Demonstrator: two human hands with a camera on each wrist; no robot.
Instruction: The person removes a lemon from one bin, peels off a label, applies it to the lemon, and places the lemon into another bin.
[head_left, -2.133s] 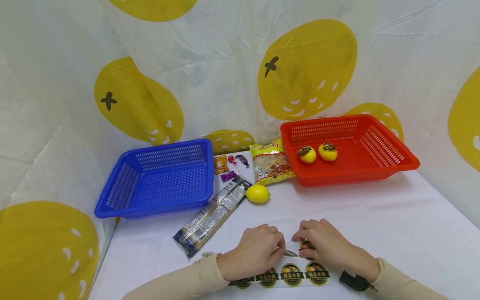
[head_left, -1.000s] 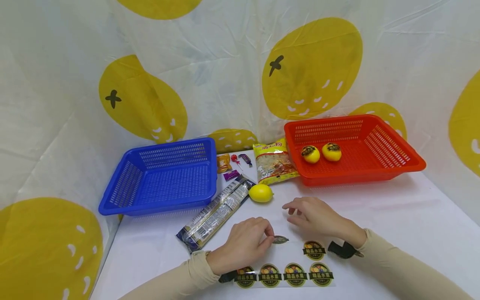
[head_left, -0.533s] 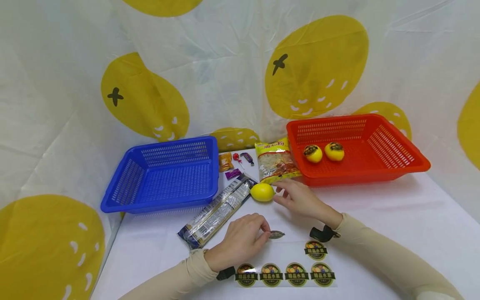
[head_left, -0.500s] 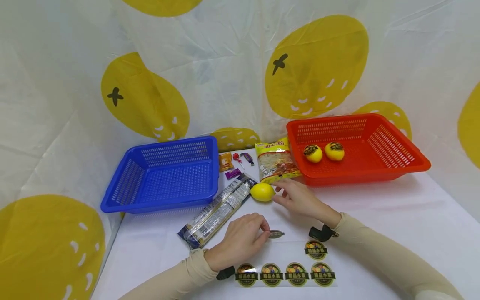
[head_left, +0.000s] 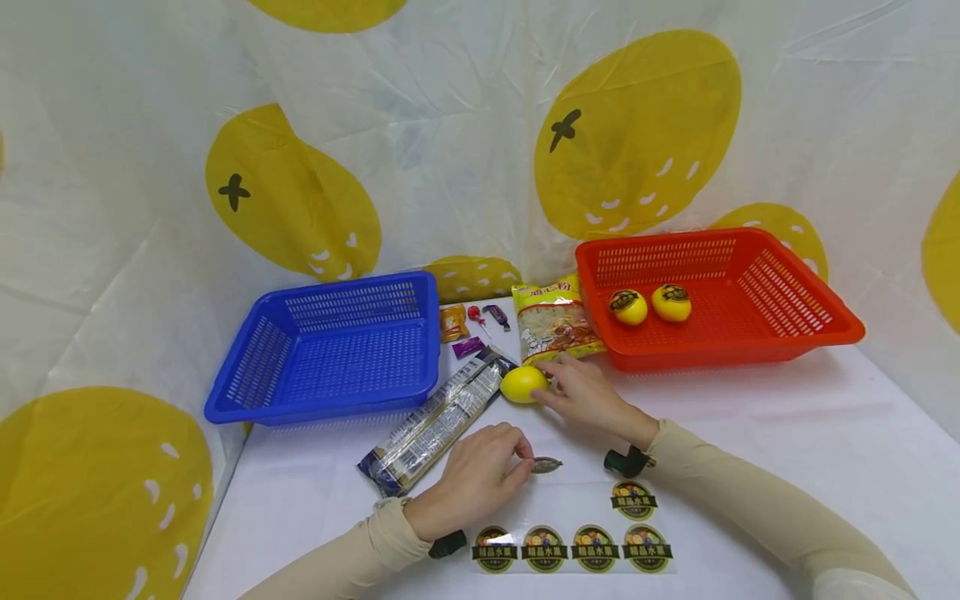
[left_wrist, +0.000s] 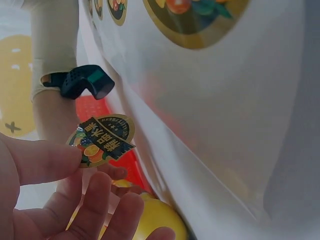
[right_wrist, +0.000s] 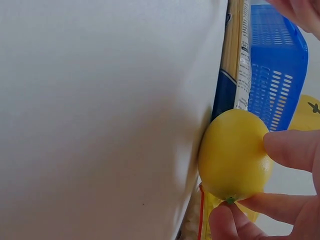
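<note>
My left hand (head_left: 480, 471) pinches a fruit-label sticker (left_wrist: 102, 140) by one end between thumb and fingertips. In the head view this sticker looks like a thin dark oval above the clear sticker sheet (head_left: 555, 508). My right hand (head_left: 588, 396) holds the yellow lemon (right_wrist: 235, 155) by its stem end, thumb on one side and fingers on the other. The lemon lies on the white table, close to the end of a long noodle packet (head_left: 438, 421). More round labels remain on the sheet in front of me.
A red basket (head_left: 720, 342) with two labelled yellow fruits (head_left: 628, 308) stands at the back right. At the back left is a blue basket (head_left: 322, 417). Between them are a yellow pasta bag (head_left: 555, 321), a lollipop (head_left: 475, 315) and several wrapped sweets (head_left: 453, 323).
My right hand has left the sticker sheet, moved up and left, and taken hold of the lemon. My left hand has drawn back slightly with the sticker, away from the sheet.
</note>
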